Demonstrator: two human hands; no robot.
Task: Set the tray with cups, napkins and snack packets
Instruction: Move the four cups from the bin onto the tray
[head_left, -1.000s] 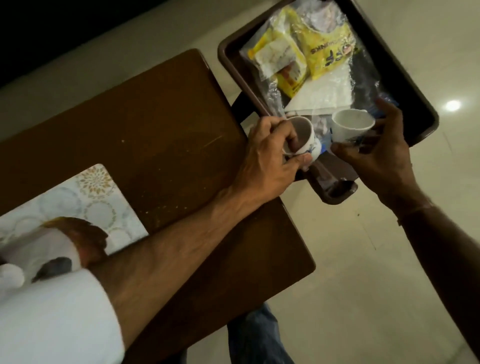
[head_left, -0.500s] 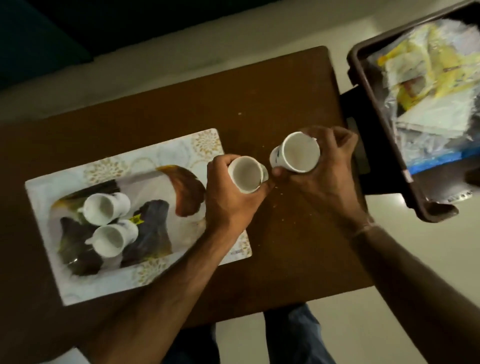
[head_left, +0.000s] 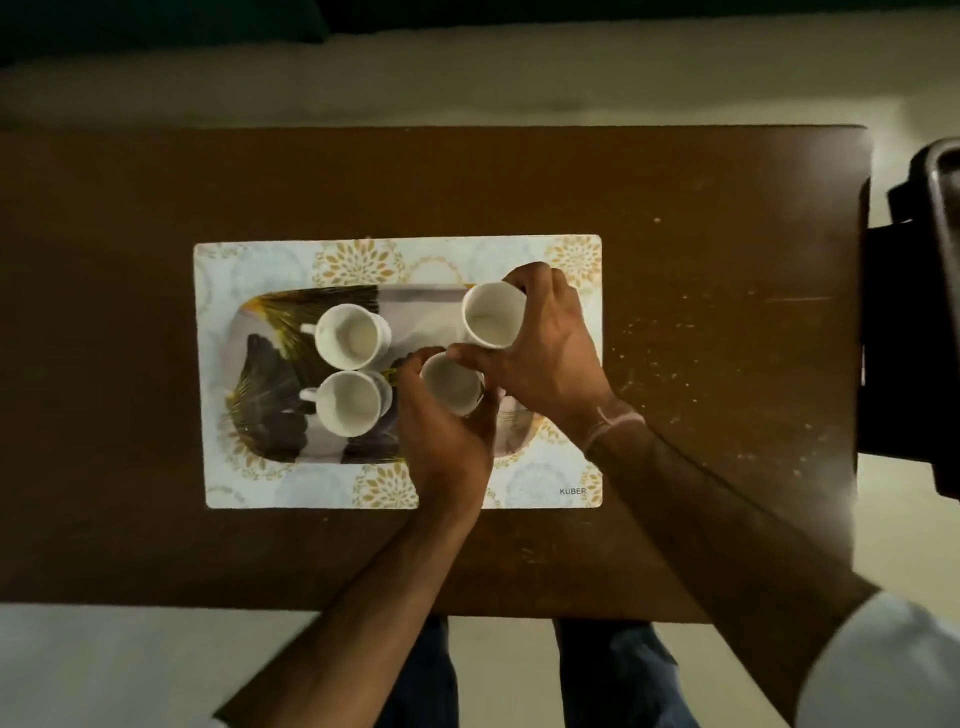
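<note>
Seen from above: a rectangular serving tray (head_left: 436, 312) with a dark feather-like print and pale grey patches, lying on a white placemat (head_left: 260, 488) patterned with gold floral medallions and marked "KUBER" at its near right corner. Placemat centred on a dark brown wooden table (head_left: 156, 182), the right part of it dotted with pale crumbs (head_left: 670, 364).

On the tray's left half, two white cups standing upright, mouths up, both empty — the far cup (head_left: 347, 336) and the near cup (head_left: 349, 404) just beside each other, nearly touching, each with a small handle pointing left.

Left hand (head_left: 441, 441) closed around a third white cup (head_left: 451, 384), fingers and thumb wrapped round its wall near the middle of the tray, mouth tilted slightly toward the camera; cannot tell whether its base touches the tray. Right hand (head_left: 545, 358) gripping a fourth white cup (head_left: 492, 314) at the tray's far right part, fingers curled over the far side of the rim and thumb low by the left hand's cup; this cup also tilted, its base hidden. Thumb of the right hand just touching or nearly touching the third cup.

At the right edge, beyond the table — part of a dark bin (head_left: 935, 171), mostly out of view. White sleeve (head_left: 883, 670) on the right arm at the lower right corner; blue jeans (head_left: 623, 670) below the table's near edge.
</note>
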